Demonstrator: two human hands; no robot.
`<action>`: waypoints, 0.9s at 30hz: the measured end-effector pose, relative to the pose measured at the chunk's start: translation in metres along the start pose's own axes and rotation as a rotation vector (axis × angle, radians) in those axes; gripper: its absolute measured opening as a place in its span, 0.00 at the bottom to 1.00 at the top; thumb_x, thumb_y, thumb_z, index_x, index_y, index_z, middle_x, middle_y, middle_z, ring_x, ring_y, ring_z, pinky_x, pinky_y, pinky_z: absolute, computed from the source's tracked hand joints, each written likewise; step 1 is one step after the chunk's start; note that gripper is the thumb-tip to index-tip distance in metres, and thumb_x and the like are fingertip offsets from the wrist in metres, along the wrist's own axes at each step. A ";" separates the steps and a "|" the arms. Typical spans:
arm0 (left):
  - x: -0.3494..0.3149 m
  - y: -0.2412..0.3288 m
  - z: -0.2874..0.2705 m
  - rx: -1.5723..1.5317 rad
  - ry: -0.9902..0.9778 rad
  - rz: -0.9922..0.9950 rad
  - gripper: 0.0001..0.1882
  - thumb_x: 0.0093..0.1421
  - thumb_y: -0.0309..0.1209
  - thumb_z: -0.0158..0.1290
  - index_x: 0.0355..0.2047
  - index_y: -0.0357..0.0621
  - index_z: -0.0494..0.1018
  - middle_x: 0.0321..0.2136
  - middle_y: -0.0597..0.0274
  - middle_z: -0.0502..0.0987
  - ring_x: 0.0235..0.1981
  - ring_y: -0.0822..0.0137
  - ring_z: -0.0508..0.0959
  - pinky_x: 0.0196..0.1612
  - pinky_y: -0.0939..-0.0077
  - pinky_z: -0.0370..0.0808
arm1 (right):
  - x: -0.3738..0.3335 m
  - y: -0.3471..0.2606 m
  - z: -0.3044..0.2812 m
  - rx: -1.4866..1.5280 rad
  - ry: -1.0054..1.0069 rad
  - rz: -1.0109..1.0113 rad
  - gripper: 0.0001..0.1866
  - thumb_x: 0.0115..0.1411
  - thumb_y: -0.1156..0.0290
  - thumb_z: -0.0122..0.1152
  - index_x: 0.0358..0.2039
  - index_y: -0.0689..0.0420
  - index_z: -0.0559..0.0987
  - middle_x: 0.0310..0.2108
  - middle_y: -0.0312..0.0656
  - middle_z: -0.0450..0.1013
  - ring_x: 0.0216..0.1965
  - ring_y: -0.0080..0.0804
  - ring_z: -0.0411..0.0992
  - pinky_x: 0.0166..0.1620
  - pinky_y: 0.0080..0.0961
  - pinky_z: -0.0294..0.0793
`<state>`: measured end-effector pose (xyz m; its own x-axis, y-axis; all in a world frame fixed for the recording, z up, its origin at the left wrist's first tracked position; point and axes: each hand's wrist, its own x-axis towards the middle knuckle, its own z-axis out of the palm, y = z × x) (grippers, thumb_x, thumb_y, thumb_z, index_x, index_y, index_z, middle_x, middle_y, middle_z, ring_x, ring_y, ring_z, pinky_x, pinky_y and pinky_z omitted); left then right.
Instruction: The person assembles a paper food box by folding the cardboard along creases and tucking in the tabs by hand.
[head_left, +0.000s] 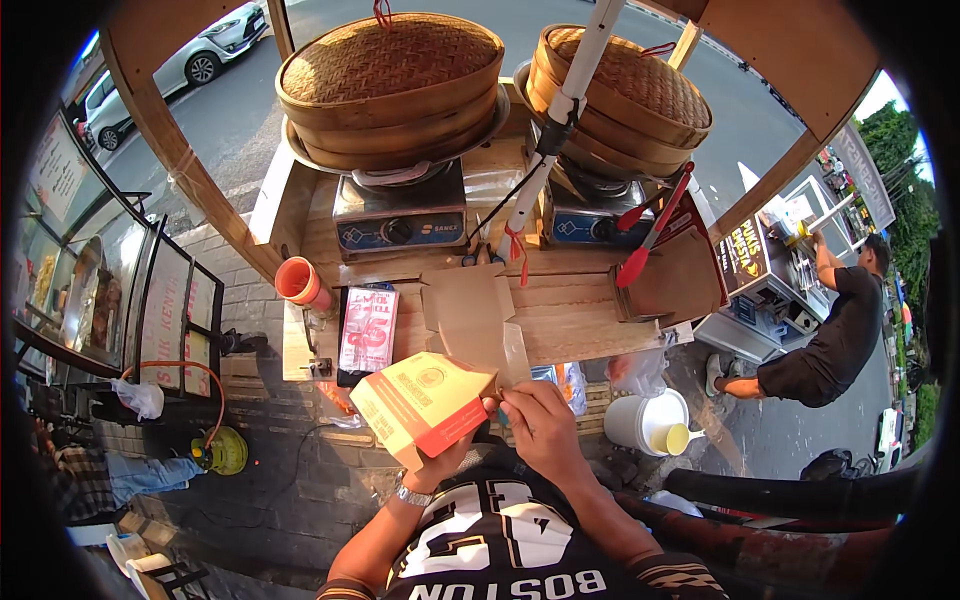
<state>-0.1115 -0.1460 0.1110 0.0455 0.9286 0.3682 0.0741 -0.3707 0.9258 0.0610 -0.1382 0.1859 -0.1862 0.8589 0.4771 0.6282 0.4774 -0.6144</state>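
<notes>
A yellow and red cardboard food box (pixel 415 402), partly folded, is held over the near edge of the wooden counter. My left hand (pixel 442 465), with a watch at its wrist, grips it from below, its fingers mostly hidden under the box. At the box's right edge my right hand (pixel 543 425) has its thumb and fingers pinched together on the cardboard. A brown panel (pixel 468 310), which looks like the box's unfolded lid, stretches away over the counter. Left of it lies a stack of white and red printed packets (pixel 369 330).
Two bamboo steamers (pixel 392 85) (pixel 620 90) stand on gas burners at the back. Red tongs (pixel 655 225) rest by a brown carton (pixel 675 285) at right. An orange cup (pixel 302 282) stands left. A white bucket (pixel 640 420) is on the ground; a person (pixel 825 330) works nearby.
</notes>
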 end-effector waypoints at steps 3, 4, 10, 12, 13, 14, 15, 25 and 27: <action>0.000 -0.003 0.004 -0.825 0.035 -0.372 0.21 0.67 0.26 0.61 0.59 0.45 0.72 0.56 0.57 0.77 0.54 0.62 0.80 0.55 0.70 0.78 | -0.002 -0.002 0.005 0.060 0.074 0.027 0.09 0.60 0.80 0.68 0.41 0.62 0.82 0.38 0.44 0.77 0.38 0.45 0.76 0.41 0.38 0.77; 0.000 -0.005 0.003 -0.552 -0.011 -0.293 0.26 0.67 0.26 0.61 0.63 0.44 0.68 0.57 0.56 0.76 0.54 0.62 0.80 0.56 0.67 0.79 | -0.003 -0.003 0.007 0.082 0.109 0.020 0.09 0.59 0.81 0.68 0.41 0.63 0.82 0.38 0.44 0.77 0.38 0.45 0.76 0.41 0.38 0.77; -0.020 -0.032 -0.015 0.227 -0.133 0.201 0.34 0.69 0.29 0.59 0.71 0.46 0.58 0.64 0.55 0.71 0.64 0.61 0.73 0.64 0.62 0.74 | -0.004 -0.002 0.004 -0.041 -0.009 -0.075 0.10 0.58 0.82 0.70 0.40 0.64 0.82 0.37 0.44 0.76 0.38 0.44 0.76 0.40 0.36 0.77; -0.030 -0.051 -0.016 -0.125 -0.127 0.107 0.36 0.69 0.31 0.60 0.73 0.48 0.56 0.65 0.56 0.70 0.66 0.60 0.71 0.66 0.61 0.74 | -0.002 0.000 0.001 0.021 0.010 -0.082 0.11 0.57 0.82 0.70 0.40 0.64 0.81 0.38 0.44 0.77 0.39 0.44 0.76 0.41 0.35 0.78; -0.034 -0.063 -0.013 -0.687 -0.149 -0.115 0.37 0.69 0.32 0.60 0.73 0.49 0.55 0.66 0.57 0.69 0.67 0.60 0.70 0.66 0.60 0.73 | -0.001 0.001 0.001 0.066 0.021 -0.073 0.11 0.57 0.83 0.70 0.41 0.63 0.81 0.39 0.44 0.77 0.39 0.43 0.76 0.41 0.35 0.78; -0.039 -0.075 -0.011 -0.925 -0.175 -0.221 0.37 0.69 0.32 0.60 0.74 0.49 0.55 0.67 0.57 0.68 0.67 0.60 0.70 0.66 0.60 0.73 | -0.001 0.001 0.001 0.069 0.033 -0.073 0.12 0.56 0.83 0.70 0.41 0.63 0.81 0.39 0.44 0.77 0.40 0.44 0.77 0.42 0.35 0.78; -0.042 -0.086 -0.009 -0.993 -0.199 -0.282 0.37 0.69 0.33 0.59 0.74 0.49 0.55 0.67 0.57 0.68 0.67 0.60 0.70 0.66 0.60 0.73 | -0.001 0.002 0.002 0.086 0.055 -0.068 0.12 0.56 0.83 0.71 0.41 0.63 0.81 0.40 0.45 0.78 0.40 0.44 0.77 0.42 0.35 0.79; 0.005 -0.051 0.006 -0.390 -0.236 -0.457 0.17 0.67 0.23 0.54 0.56 0.36 0.73 0.47 0.56 0.79 0.39 0.70 0.82 0.44 0.74 0.82 | -0.016 0.034 0.028 0.020 0.002 0.211 0.13 0.52 0.80 0.71 0.38 0.64 0.80 0.39 0.48 0.79 0.36 0.44 0.80 0.40 0.36 0.80; 0.012 -0.028 0.018 -0.355 -0.152 -0.548 0.16 0.65 0.25 0.54 0.52 0.34 0.73 0.47 0.50 0.79 0.42 0.60 0.82 0.47 0.65 0.80 | -0.012 0.056 0.046 0.085 -0.023 0.467 0.10 0.53 0.78 0.69 0.36 0.64 0.78 0.34 0.49 0.79 0.33 0.41 0.81 0.37 0.35 0.80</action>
<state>-0.0951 -0.1243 0.0877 0.2362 0.9592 -0.1557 -0.2046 0.2057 0.9570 0.0636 -0.1126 0.1167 0.0842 0.9886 0.1245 0.5848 0.0522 -0.8095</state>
